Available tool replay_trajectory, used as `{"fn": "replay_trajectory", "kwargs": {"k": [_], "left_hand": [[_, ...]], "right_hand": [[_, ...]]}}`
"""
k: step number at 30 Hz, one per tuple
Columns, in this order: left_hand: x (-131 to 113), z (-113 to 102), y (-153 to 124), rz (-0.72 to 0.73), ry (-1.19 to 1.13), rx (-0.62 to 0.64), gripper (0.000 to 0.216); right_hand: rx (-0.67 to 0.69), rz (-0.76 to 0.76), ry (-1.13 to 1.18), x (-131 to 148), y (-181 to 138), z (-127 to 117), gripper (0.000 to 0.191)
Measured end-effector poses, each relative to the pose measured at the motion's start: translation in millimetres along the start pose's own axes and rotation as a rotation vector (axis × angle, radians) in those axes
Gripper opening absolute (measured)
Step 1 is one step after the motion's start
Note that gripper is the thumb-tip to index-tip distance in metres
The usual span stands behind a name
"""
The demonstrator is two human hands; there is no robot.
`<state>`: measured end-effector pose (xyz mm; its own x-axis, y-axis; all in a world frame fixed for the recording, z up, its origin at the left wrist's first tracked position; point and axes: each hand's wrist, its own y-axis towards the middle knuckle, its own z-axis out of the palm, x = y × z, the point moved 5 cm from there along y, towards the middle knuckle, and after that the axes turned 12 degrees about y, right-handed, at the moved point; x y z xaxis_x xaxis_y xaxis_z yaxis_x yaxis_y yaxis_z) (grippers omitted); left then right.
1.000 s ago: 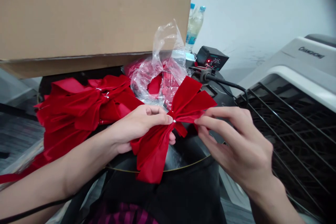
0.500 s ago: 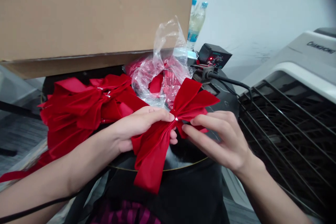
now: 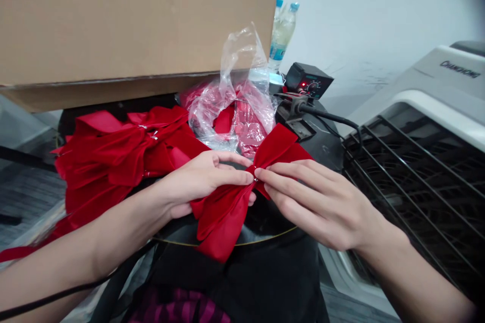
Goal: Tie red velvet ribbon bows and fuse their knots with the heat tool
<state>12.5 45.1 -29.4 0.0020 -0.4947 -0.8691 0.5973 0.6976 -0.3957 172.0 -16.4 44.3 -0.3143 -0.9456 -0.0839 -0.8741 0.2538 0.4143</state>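
I hold a red velvet bow (image 3: 223,209) over a round black surface (image 3: 265,222). My left hand (image 3: 200,181) is closed round the bow's centre, thumb and fingers pinching at its small metal tie. My right hand (image 3: 314,202) comes in from the right with its fingertips pinched on the same knot, covering part of the bow's right loop (image 3: 278,144). The bow's tails hang down toward me.
A pile of finished red bows (image 3: 113,156) lies at left. A clear plastic bag (image 3: 237,106) with red pieces sits behind, under a large cardboard box (image 3: 132,25). Two water bottles (image 3: 282,30), a small black controller (image 3: 308,81) with cable, and a grey grilled appliance (image 3: 424,151) stand right.
My right hand has slid left from the bow's right loop to the centre knot, meeting my left fingertips. The bow's tails have shifted slightly.
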Motion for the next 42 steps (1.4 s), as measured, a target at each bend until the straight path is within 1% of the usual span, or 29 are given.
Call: {"fn": "replay_trajectory", "kwargs": {"k": [4, 8, 13, 18, 21, 24, 29, 32, 35, 37, 40, 42], "left_hand": [[-2.1, 1.2, -1.4, 0.035, 0.068, 0.007, 0.04], [-3.4, -0.3, -1.4, 0.098, 0.12, -0.047, 0.044], [-5.2, 0.6, -0.5, 0.161, 0.219, -0.07, 0.047], [-9.7, 0.9, -0.7, 0.222, 0.354, -0.084, 0.05], [-11.1, 0.8, 0.5, 0.241, 0.441, -0.097, 0.049], [-11.1, 0.3, 2.1, 0.254, 0.488, -0.096, 0.047], [-11.7, -0.7, -0.1, 0.309, 0.601, -0.128, 0.043], [-13.4, 2.6, -4.1, 0.361, 0.639, -0.089, 0.037], [-14.9, 6.0, -7.4, 0.372, 0.662, -0.061, 0.036], [-16.0, 7.2, -8.8, 0.372, 0.664, -0.077, 0.038], [-17.6, 8.1, -10.5, 0.396, 0.66, -0.112, 0.038], [-17.8, 8.5, -11.0, 0.407, 0.668, -0.108, 0.035]], "right_hand": [[0.028, -0.016, -0.025, 0.3, 1.3, 0.4, 0.015], [0.065, 0.055, 0.025, -2.9, 0.4, 1.0, 0.024], [0.039, 0.177, 0.163, -9.2, -2.6, 4.6, 0.019], [0.058, 0.291, 0.243, -19.4, 0.0, 13.3, 0.014], [0.088, 0.289, 0.262, -23.4, 3.0, 18.2, 0.014], [0.088, 0.304, 0.313, -26.9, 5.6, 20.7, 0.013], [0.066, 0.459, 0.421, -36.0, 5.9, 20.4, 0.007], [0.035, 0.594, 0.519, -41.8, 4.6, 16.7, 0.001], [0.021, 0.726, 0.643, -45.1, 3.8, 13.5, 0.003], [0.004, 0.794, 0.693, -46.1, 4.4, 10.8, 0.005], [0.004, 0.856, 0.709, -46.4, 6.4, 7.2, 0.008], [0.024, 0.86, 0.718, -45.8, 8.1, 5.2, 0.01]]}}
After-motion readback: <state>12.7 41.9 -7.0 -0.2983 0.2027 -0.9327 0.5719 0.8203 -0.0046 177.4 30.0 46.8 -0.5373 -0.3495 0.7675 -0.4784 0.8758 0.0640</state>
